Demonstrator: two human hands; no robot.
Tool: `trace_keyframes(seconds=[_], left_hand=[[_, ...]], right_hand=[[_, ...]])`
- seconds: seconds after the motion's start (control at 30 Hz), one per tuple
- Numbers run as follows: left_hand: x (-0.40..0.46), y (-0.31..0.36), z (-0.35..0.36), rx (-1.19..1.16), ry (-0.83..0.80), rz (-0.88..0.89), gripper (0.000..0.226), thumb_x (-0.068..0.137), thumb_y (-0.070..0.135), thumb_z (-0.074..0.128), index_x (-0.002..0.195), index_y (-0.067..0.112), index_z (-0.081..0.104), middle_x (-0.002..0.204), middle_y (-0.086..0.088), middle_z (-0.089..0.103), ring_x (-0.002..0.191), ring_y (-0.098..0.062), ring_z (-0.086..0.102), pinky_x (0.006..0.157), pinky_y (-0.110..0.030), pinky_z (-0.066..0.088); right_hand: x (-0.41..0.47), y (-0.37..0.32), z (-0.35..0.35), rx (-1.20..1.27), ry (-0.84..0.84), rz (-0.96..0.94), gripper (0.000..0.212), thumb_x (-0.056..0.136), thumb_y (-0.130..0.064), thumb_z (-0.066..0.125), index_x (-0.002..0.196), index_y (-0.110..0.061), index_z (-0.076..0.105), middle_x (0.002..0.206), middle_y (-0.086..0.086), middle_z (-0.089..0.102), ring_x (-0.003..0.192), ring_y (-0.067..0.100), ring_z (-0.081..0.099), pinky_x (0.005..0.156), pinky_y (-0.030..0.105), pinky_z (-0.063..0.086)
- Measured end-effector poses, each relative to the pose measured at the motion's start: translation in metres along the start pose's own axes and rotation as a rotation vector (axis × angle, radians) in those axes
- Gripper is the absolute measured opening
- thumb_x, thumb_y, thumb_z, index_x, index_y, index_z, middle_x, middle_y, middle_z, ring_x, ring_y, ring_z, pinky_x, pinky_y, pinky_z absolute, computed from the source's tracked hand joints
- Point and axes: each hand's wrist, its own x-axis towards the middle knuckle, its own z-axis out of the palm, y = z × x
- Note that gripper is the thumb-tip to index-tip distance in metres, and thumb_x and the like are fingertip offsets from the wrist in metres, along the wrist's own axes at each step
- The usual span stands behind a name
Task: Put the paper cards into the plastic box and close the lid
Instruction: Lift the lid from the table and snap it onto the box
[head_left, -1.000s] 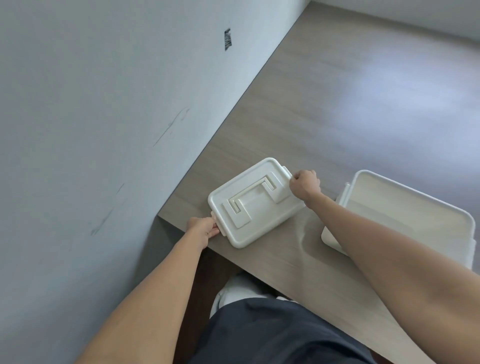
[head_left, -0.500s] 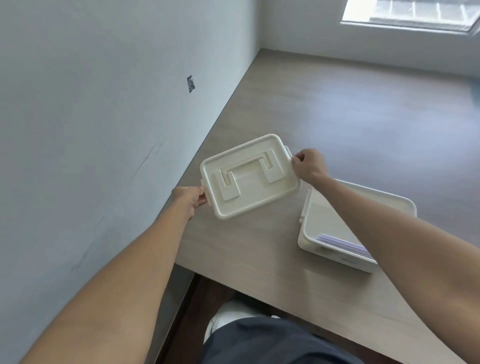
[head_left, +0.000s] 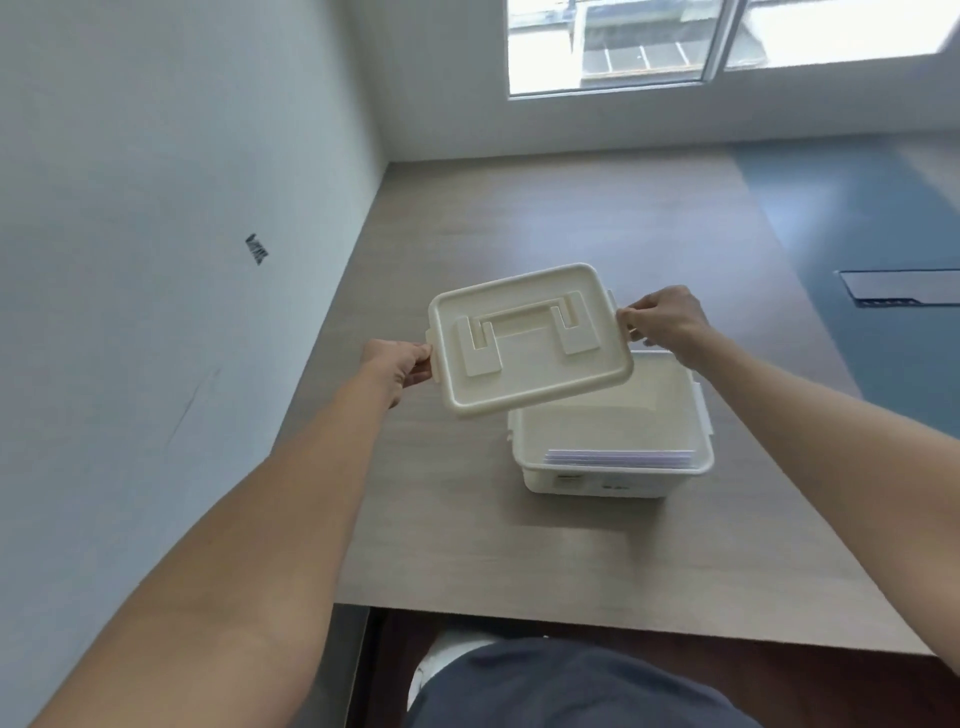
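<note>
Lifted higher now and carried rightward from where it hung half a second back: lid, held above the box's far-left corner. Left hand pinching the left latch tab, right hand pinching the right one, fingertips mostly tucked behind the rim. Below, plastic box open on the wooden table, far rim hidden under the lid. Paper cards inside against the near wall, only top edges showing. Beyond, blurred window; white wall left.
</note>
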Motion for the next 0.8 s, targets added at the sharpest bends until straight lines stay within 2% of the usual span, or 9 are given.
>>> trace_keyframes(seconds=[0.03, 0.1, 0.17, 0.3, 0.37, 0.43, 0.5, 0.63, 0.8], left_hand=[[0.0, -0.002, 0.009, 0.017, -0.011, 0.001, 0.015, 0.088, -0.004, 0.065, 0.098, -0.015, 0.064, 0.069, -0.011, 0.068, 0.042, -0.012, 0.065, 0.044, -0.021, 0.056], [-0.001, -0.006, 0.023, 0.044, -0.038, 0.001, 0.01, 0.087, -0.003, 0.066, 0.091, -0.012, 0.064, 0.07, -0.012, 0.066, 0.037, -0.009, 0.063, 0.045, -0.022, 0.057], [-0.005, -0.012, 0.04, 0.054, -0.072, -0.012, 0.008, 0.087, -0.003, 0.066, 0.08, -0.005, 0.064, 0.072, -0.012, 0.066, 0.037, -0.009, 0.063, 0.047, -0.023, 0.058], [-0.013, -0.028, 0.067, 0.091, -0.126, -0.04, 0.013, 0.087, -0.003, 0.066, 0.075, -0.002, 0.063, 0.05, -0.005, 0.067, 0.035, -0.009, 0.062, 0.042, -0.022, 0.055], [-0.014, -0.036, 0.073, 0.117, -0.132, -0.054, 0.01, 0.087, -0.002, 0.067, 0.077, -0.002, 0.064, 0.059, -0.008, 0.068, 0.036, -0.009, 0.063, 0.04, -0.02, 0.054], [-0.015, -0.044, 0.077, 0.147, -0.136, -0.061, 0.01, 0.086, 0.0, 0.068, 0.077, -0.001, 0.065, 0.064, -0.009, 0.068, 0.04, -0.011, 0.064, 0.041, -0.02, 0.053], [-0.015, -0.05, 0.079, 0.177, -0.143, -0.068, 0.012, 0.087, 0.004, 0.069, 0.075, 0.003, 0.065, 0.066, -0.008, 0.067, 0.051, -0.016, 0.064, 0.047, -0.021, 0.054], [-0.017, -0.059, 0.08, 0.188, -0.137, -0.084, 0.011, 0.087, 0.007, 0.07, 0.077, 0.005, 0.065, 0.074, -0.007, 0.064, 0.064, -0.016, 0.059, 0.061, -0.026, 0.05], [-0.014, -0.065, 0.077, 0.165, -0.167, -0.072, 0.006, 0.087, 0.01, 0.071, 0.082, 0.011, 0.067, 0.078, -0.003, 0.068, 0.068, -0.015, 0.063, 0.06, -0.026, 0.048]], right_hand=[[-0.003, 0.009, -0.009, 0.014, -0.003, 0.006, 0.018, 0.078, -0.018, 0.071, 0.083, -0.002, 0.078, 0.082, 0.015, 0.076, 0.071, 0.023, 0.072, 0.063, 0.031, 0.057], [-0.009, 0.023, -0.023, 0.007, -0.014, 0.023, 0.017, 0.08, -0.018, 0.071, 0.086, -0.004, 0.078, 0.081, 0.013, 0.075, 0.068, 0.02, 0.069, 0.057, 0.025, 0.051], [-0.016, 0.04, -0.037, -0.011, -0.009, 0.05, 0.018, 0.082, -0.017, 0.07, 0.088, -0.002, 0.078, 0.077, 0.011, 0.074, 0.068, 0.021, 0.069, 0.055, 0.024, 0.05], [-0.025, 0.073, -0.054, -0.046, -0.01, 0.108, 0.015, 0.082, -0.017, 0.07, 0.078, -0.005, 0.076, 0.07, 0.007, 0.073, 0.073, 0.024, 0.072, 0.057, 0.026, 0.051], [-0.029, 0.084, -0.056, -0.057, -0.026, 0.124, 0.015, 0.082, -0.018, 0.07, 0.075, -0.005, 0.075, 0.067, 0.005, 0.072, 0.073, 0.025, 0.072, 0.062, 0.03, 0.055], [-0.031, 0.096, -0.058, -0.052, -0.043, 0.141, 0.02, 0.083, -0.019, 0.07, 0.082, 0.0, 0.075, 0.067, 0.005, 0.071, 0.07, 0.024, 0.07, 0.07, 0.036, 0.057], [-0.032, 0.105, -0.058, -0.044, -0.063, 0.151, 0.024, 0.085, -0.021, 0.071, 0.087, 0.003, 0.075, 0.069, 0.006, 0.071, 0.068, 0.022, 0.069, 0.073, 0.038, 0.057], [-0.033, 0.112, -0.057, -0.016, -0.085, 0.153, 0.028, 0.086, -0.026, 0.072, 0.089, 0.002, 0.075, 0.073, 0.007, 0.074, 0.066, 0.021, 0.069, 0.068, 0.034, 0.056], [-0.032, 0.114, -0.064, -0.038, -0.148, 0.156, 0.029, 0.087, -0.026, 0.071, 0.09, 0.003, 0.075, 0.077, 0.009, 0.075, 0.065, 0.021, 0.068, 0.058, 0.028, 0.051]])
